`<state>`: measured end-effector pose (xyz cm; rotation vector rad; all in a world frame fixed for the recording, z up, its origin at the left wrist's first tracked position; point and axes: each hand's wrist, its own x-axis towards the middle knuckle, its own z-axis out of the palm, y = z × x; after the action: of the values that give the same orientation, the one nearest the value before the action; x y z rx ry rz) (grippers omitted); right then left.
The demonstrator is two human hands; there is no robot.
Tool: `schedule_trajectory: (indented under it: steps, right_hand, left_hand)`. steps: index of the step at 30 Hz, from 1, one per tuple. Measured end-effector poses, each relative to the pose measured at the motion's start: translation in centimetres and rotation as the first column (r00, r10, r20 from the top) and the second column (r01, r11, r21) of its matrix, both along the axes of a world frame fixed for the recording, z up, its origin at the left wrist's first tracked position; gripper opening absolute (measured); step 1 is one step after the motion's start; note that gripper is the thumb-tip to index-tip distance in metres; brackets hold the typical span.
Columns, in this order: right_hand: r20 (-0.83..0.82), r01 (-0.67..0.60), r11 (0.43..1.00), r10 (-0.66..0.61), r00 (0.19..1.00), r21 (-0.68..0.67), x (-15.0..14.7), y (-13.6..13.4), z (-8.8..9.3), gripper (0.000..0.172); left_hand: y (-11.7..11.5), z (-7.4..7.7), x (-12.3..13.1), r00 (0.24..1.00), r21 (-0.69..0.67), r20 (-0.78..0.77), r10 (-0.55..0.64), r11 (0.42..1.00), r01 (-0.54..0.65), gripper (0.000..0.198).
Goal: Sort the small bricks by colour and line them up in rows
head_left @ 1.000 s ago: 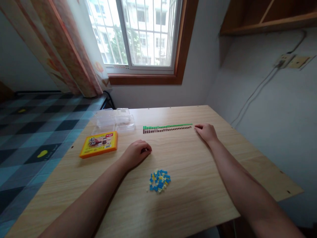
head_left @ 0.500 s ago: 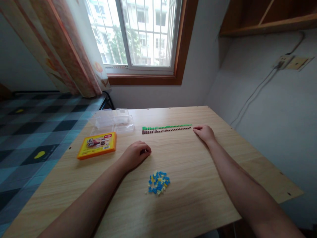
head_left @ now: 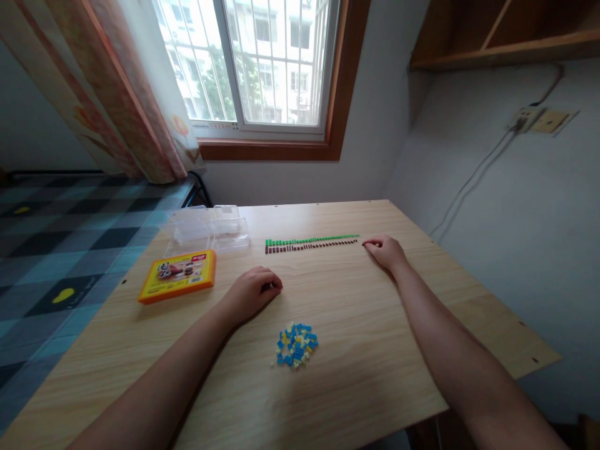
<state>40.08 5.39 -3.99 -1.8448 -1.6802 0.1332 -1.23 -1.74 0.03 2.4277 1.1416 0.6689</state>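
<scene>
My right hand (head_left: 384,251) is closed at the far right of two rows of tiny pieces, thumb and finger pinching a small dark brown brick (head_left: 364,244) just above or on the table. A row of green bricks (head_left: 309,240) runs behind a row of brown bricks (head_left: 307,247), both lined up left to right. Resting on the table to the left, my left hand (head_left: 255,290) has its fingers curled in, and nothing shows in it. Nearer to me lies a loose pile of blue, yellow and cream bricks (head_left: 296,345).
An orange and yellow box (head_left: 178,277) lies on the table's left side. Behind it stand clear plastic containers (head_left: 206,230). A wooden shelf (head_left: 506,53) hangs at upper right, and a plugged-in cable (head_left: 478,175) runs down the wall. A checked bed (head_left: 84,250) is at left.
The whole view has shifted slightly, so everything sits a little further left. The brown brick now shows at my right fingertips. My left hand rests in the same place on the table.
</scene>
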Motion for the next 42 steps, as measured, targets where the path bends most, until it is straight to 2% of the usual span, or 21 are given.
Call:
schedule_trajectory:
  steps: [6, 13, 23, 29, 42]
  right_hand:
    - [0.041, -0.027, 1.000, 0.026, 0.999, 0.015, -0.5, -0.1, 0.2, 0.027]
    - [0.062, -0.029, 1.000, 0.029, 0.998, -0.009, -0.3, -0.2, 0.3, 0.024]
    - [0.060, -0.016, 1.000, 0.017, 0.998, -0.013, -2.0, 0.3, -0.1, 0.033]
    - [0.046, 0.022, 0.999, -0.024, 0.999, 0.037, -1.9, 0.2, 0.6, 0.038]
    - [0.100, 0.056, 0.998, -0.053, 0.994, -0.031, -1.7, 0.1, 0.2, 0.031]
  left_hand:
    - [0.0, -0.1, 0.0, 1.000, 0.013, -0.011, -0.005, 1.000, 0.005, 0.013]
    - [-0.1, 0.0, 0.0, 1.000, 0.011, -0.013, -0.002, 1.000, 0.002, 0.012]
    - [0.0, -0.2, 0.2, 1.000, 0.024, -0.012, -0.012, 1.000, 0.012, 0.012]
    - [0.0, -0.2, 0.1, 1.000, 0.033, -0.018, -0.012, 0.999, 0.013, 0.012]
    - [-0.1, 0.0, 0.2, 1.000, 0.037, -0.028, 0.001, 0.999, 0.000, 0.012]
